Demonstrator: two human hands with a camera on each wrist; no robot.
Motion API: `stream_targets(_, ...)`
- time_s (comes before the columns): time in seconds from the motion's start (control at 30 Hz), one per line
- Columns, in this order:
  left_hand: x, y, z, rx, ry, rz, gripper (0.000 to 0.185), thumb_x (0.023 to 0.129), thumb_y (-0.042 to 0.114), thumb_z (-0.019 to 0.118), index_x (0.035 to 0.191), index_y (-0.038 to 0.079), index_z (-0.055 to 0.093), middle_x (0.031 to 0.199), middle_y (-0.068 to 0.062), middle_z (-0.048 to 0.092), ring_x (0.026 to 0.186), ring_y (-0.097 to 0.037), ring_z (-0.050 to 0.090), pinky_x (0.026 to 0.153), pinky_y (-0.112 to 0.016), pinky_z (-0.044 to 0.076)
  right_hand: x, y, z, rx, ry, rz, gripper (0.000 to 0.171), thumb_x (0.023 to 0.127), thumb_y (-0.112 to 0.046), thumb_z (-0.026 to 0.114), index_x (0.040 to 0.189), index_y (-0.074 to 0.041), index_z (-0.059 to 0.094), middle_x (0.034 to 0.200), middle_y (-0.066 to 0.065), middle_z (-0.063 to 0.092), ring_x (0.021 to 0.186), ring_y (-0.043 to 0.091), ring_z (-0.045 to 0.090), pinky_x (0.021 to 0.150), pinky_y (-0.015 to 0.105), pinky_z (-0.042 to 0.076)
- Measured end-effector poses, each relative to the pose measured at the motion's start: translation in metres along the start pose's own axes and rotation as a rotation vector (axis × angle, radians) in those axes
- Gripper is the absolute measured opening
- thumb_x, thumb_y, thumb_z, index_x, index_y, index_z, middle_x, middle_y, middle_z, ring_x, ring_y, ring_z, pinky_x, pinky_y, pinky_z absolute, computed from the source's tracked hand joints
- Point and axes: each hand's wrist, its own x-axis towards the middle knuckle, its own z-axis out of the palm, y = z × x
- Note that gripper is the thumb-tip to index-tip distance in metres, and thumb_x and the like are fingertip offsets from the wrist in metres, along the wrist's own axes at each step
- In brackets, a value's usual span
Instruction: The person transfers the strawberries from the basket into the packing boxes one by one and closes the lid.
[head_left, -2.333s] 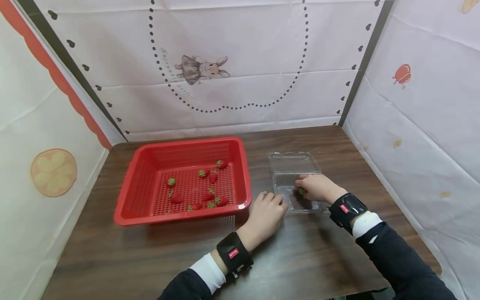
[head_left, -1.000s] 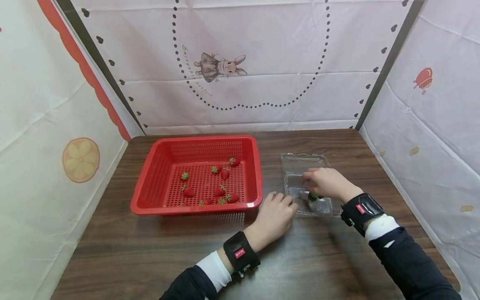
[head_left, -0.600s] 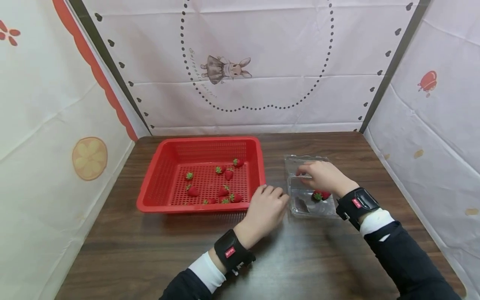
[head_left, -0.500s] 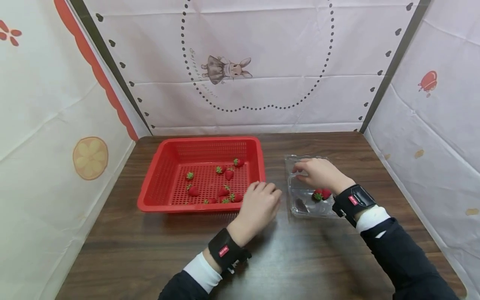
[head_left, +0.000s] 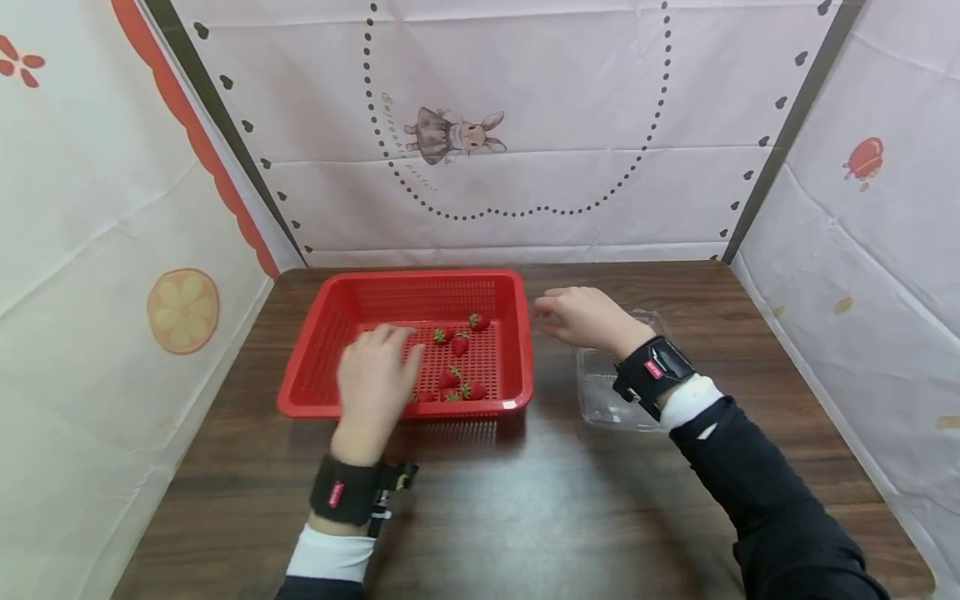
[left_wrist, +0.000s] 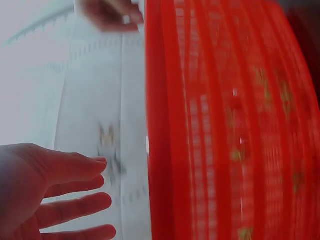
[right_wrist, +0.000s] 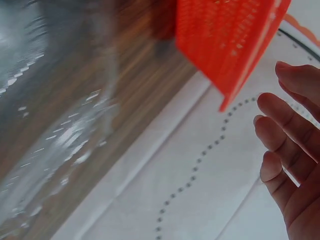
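Note:
A red perforated basket (head_left: pixel 405 282) holds several strawberries (head_left: pixel 460 344) with green leaves, most of them toward its right half. My left hand (head_left: pixel 372 382) hovers over the basket's left part, fingers spread and holding nothing; it hides some of the fruit. In the left wrist view the thumb and fingers (left_wrist: pixel 75 207) extend beside the basket's rim. My right hand (head_left: pixel 585 318) is in the air between the basket and a clear plastic clamshell box (head_left: pixel 600 404), its fingers relaxed and empty. The right wrist and sleeve cover part of that box, including where strawberries lay inside.
Both containers stand on a dark wood-grain table (head_left: pixel 480 508). White printed cloth walls (head_left: pixel 577 100) enclose it at the back and on both sides. A black camera band (head_left: pixel 345 492) circles the left wrist, and another black band (head_left: pixel 654 371) the right.
My left hand has left the table between the containers and swung left over the basket. My right hand, after letting go of a strawberry in the clear box, has moved up and left toward the basket.

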Motion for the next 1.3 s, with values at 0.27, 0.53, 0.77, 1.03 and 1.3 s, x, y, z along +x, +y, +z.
stream_targets(0.27, -0.024, -0.072, -0.028, 0.103, -0.087, -0.335, 0.035, 0.095, 0.021, 0.069, 0.121, -0.003, 0.067, 0.116, -0.028, 0.065, 0.098, -0.048, 0.061, 0.078, -0.06, 0.047, 0.051, -0.023, 0.002, 0.01, -0.099, -0.044, 0.016, 0.091, -0.017, 0.074, 0.106, -0.012, 0.073, 0.1, 0.002, 0.071, 0.088, 0.018, 0.068, 0.079, 0.039, 0.053)
stream_targets(0.53, -0.046, -0.114, -0.042, 0.113, -0.168, -0.592, 0.044, 0.097, 0.024, 0.064, 0.127, -0.007, 0.062, 0.125, -0.035, 0.058, 0.107, -0.055, 0.055, 0.082, -0.065, 0.044, 0.094, -0.044, 0.011, 0.016, -0.206, -0.056, 0.022, 0.094, -0.021, 0.073, 0.115, -0.014, 0.071, 0.109, 0.0, 0.072, 0.105, 0.016, 0.066, 0.092, 0.037, 0.05)
stream_targets(0.77, -0.054, -0.125, -0.045, 0.092, -0.261, -0.684, 0.053, 0.099, 0.033, 0.062, 0.131, -0.01, 0.058, 0.121, -0.037, 0.058, 0.105, -0.055, 0.057, 0.077, -0.062, 0.046, 0.118, -0.062, 0.027, 0.065, -0.336, -0.062, 0.03, 0.095, -0.019, 0.071, 0.124, -0.014, 0.069, 0.119, 0.001, 0.07, 0.112, 0.015, 0.063, 0.095, 0.034, 0.048)
stream_targets(1.03, -0.055, -0.125, -0.046, 0.025, -0.3, -0.689, 0.048, 0.101, 0.034, 0.057, 0.12, -0.01, 0.065, 0.098, -0.03, 0.069, 0.076, -0.041, 0.064, 0.059, -0.047, 0.043, 0.126, -0.078, 0.044, 0.143, -0.463, -0.038, 0.03, 0.092, -0.012, 0.072, 0.122, -0.018, 0.07, 0.117, 0.0, 0.069, 0.104, 0.012, 0.06, 0.089, 0.03, 0.049)
stream_targets(1.3, -0.05, -0.121, -0.043, -0.002, -0.318, -0.71, 0.048, 0.102, 0.033, 0.057, 0.122, -0.009, 0.065, 0.094, -0.028, 0.069, 0.07, -0.036, 0.062, 0.059, -0.044, 0.042, 0.127, -0.085, 0.061, 0.186, -0.586, 0.028, 0.044, 0.088, -0.006, 0.073, 0.131, -0.014, 0.067, 0.124, 0.004, 0.067, 0.099, 0.013, 0.059, 0.084, 0.03, 0.05)
